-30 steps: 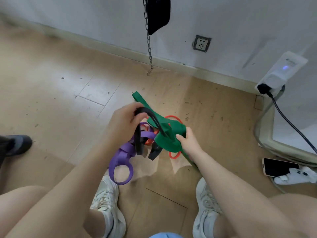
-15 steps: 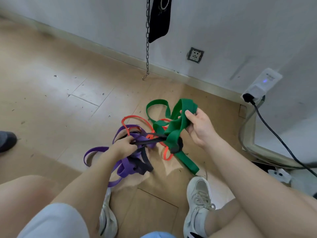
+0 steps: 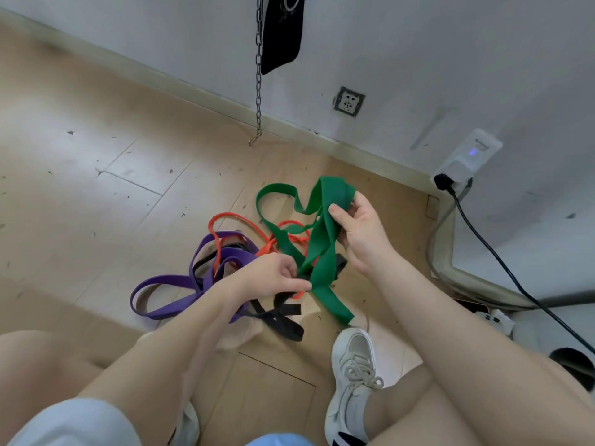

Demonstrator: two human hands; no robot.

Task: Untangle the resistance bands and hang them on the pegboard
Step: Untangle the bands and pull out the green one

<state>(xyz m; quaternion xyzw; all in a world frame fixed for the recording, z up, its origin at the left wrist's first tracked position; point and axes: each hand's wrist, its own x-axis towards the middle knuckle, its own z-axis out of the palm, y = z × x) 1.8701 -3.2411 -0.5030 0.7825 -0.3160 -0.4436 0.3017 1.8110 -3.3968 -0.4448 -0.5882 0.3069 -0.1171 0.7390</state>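
A tangle of resistance bands lies low over the wooden floor. My right hand (image 3: pixel 362 233) grips the wide green band (image 3: pixel 322 252) near its upper fold, thumb across it. My left hand (image 3: pixel 273 276) pinches into the knot where the green band crosses the black band (image 3: pixel 283 318). A purple band (image 3: pixel 167 280) loops out to the left on the floor. A thin orange band (image 3: pixel 225 218) threads through the purple and green ones. No pegboard is in view.
A metal chain with a hook (image 3: pixel 258 75) hangs beside a black strap (image 3: pixel 282 30) on the wall. A wall socket (image 3: pixel 348 101) and a white charger (image 3: pixel 468 159) with a black cable (image 3: pixel 502 265) sit right. My white shoe (image 3: pixel 352 381) stands below the bands.
The bands have sunk toward the floor and spread out. My right hand lifted the green band up and right; my left hand dropped lower into the knot.
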